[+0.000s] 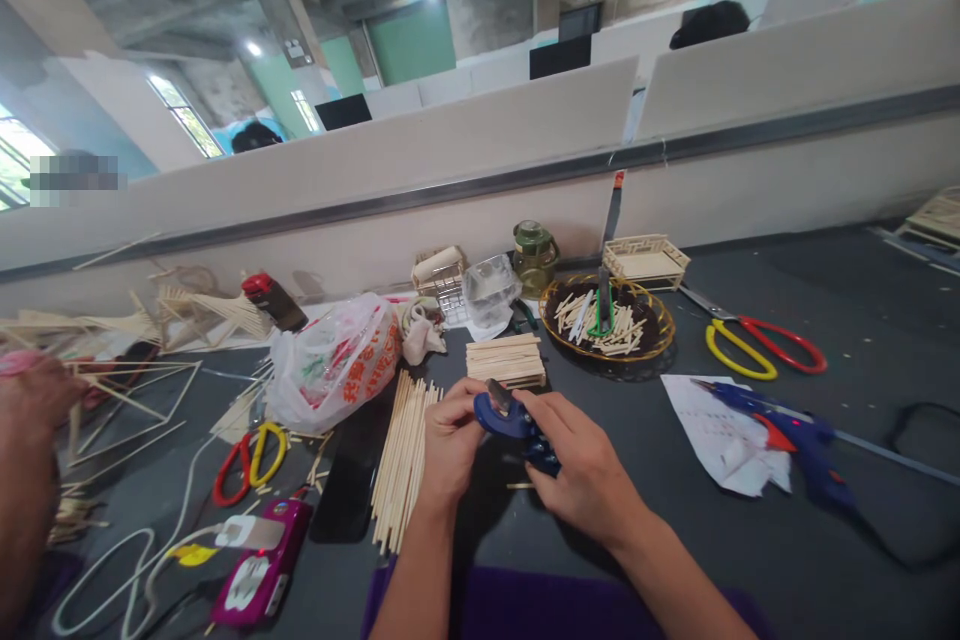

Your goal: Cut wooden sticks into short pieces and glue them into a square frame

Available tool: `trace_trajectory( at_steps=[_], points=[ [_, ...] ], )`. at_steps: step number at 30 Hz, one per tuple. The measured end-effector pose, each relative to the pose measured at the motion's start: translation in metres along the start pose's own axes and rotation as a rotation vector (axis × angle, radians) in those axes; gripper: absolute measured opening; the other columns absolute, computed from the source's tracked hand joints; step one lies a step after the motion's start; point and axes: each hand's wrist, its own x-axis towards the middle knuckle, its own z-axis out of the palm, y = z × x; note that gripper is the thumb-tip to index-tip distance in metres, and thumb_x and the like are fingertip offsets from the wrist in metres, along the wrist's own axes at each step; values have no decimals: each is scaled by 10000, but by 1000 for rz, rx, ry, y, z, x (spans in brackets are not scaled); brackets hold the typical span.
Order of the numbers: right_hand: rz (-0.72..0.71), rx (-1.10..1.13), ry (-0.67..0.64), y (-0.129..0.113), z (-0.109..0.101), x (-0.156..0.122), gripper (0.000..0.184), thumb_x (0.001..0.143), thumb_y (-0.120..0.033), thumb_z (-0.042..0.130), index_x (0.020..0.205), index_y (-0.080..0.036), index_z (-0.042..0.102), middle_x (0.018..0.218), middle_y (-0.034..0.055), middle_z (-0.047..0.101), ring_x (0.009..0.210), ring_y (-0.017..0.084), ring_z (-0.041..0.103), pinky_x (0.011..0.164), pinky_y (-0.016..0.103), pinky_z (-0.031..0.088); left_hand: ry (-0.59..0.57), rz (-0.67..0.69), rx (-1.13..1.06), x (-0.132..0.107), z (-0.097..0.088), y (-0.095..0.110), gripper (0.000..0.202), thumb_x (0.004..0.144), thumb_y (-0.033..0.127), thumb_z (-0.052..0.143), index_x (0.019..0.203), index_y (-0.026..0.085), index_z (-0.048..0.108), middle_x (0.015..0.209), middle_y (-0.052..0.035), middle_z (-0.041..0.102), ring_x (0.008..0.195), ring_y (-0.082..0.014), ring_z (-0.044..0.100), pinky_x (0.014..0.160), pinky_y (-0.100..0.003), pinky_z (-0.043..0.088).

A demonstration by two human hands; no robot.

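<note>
My right hand (577, 455) is closed around a dark blue hand cutter (501, 420) with a curved plate and a dark metal blade at its head. Close by the plate, the fingers of my left hand (452, 430) are pinched together; what they hold is hidden. A bundle of long thin wooden sticks (405, 460) lies just left of my left hand. Beyond both hands sits a neat stack of shorter sticks (504, 358). One short stick piece (519, 486) rests on the dark table below the cutter.
A wicker basket (660, 352) holds short sticks and a green-handled tool. Scissors (765, 345) and a blue glue gun (810, 450) lie on the right. Leftward are a phone (346, 480), a plastic bag (330, 360), a pink power bank (262, 570) and another person's hand (37, 395) by stick frames.
</note>
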Motion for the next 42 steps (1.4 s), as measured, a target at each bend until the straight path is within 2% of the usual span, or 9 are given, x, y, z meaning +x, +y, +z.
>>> trace_trajectory(
  at_steps=[9, 15, 19, 22, 26, 31, 37, 42],
  points=[
    [7, 2, -3, -2, 0, 0, 620, 685, -80, 548, 1283, -209, 449, 1109, 95, 572, 1024, 241, 549, 892, 379, 473, 33, 30, 21, -1, 0, 2, 103, 719, 273, 728, 661, 189, 724, 773, -34, 608, 783, -166, 594, 773, -308, 480],
    [-54, -110, 51, -1, 4, -4, 548, 706, -113, 521, 1247, -182, 465, 930, 68, 646, 787, 201, 626, 667, 289, 504, 54, 36, -22, 0, 3, 1, 45, 684, 228, 754, 681, 186, 737, 801, -45, 626, 840, -185, 601, 772, -301, 483],
    [-102, -138, 95, -2, 4, -3, 572, 717, -136, 545, 1279, -166, 441, 1005, 103, 624, 891, 239, 598, 765, 350, 487, 82, -13, -133, 0, 5, -4, 42, 675, 221, 757, 699, 193, 736, 802, -26, 598, 824, -172, 605, 816, -328, 481],
    [-56, -165, 118, -1, 3, 0, 574, 711, -149, 571, 1273, -171, 457, 1042, 115, 599, 946, 269, 559, 816, 406, 459, 84, -20, -164, 1, 4, -6, 59, 673, 204, 756, 729, 206, 737, 812, -17, 594, 801, -151, 594, 778, -299, 480],
    [18, -156, 123, 0, 3, 0, 552, 727, -152, 562, 1270, -170, 463, 1035, 113, 598, 950, 266, 552, 818, 403, 456, 69, -2, -101, 1, 4, -4, 64, 684, 195, 747, 747, 200, 744, 790, -13, 585, 759, -127, 565, 714, -244, 454],
    [23, -114, 74, -3, 5, -1, 575, 713, -140, 570, 1277, -191, 472, 1023, 91, 602, 923, 246, 563, 810, 373, 463, 59, -43, -74, -1, 7, 0, 42, 696, 217, 740, 696, 176, 735, 805, -21, 569, 752, -131, 543, 733, -263, 449],
    [53, -57, 48, -4, 4, -1, 615, 699, -118, 559, 1298, -209, 453, 1035, 75, 603, 936, 241, 566, 826, 364, 463, 3, -2, -72, -2, 7, 0, 68, 732, 234, 716, 764, 185, 750, 808, -28, 582, 772, -140, 536, 736, -266, 436],
    [59, -32, 23, -4, 3, -1, 620, 697, -120, 564, 1297, -225, 449, 1058, 70, 595, 954, 241, 560, 845, 367, 456, 0, -3, -69, -1, 6, 0, 66, 732, 239, 717, 754, 185, 749, 799, -22, 575, 763, -137, 535, 720, -258, 424]
  ],
)
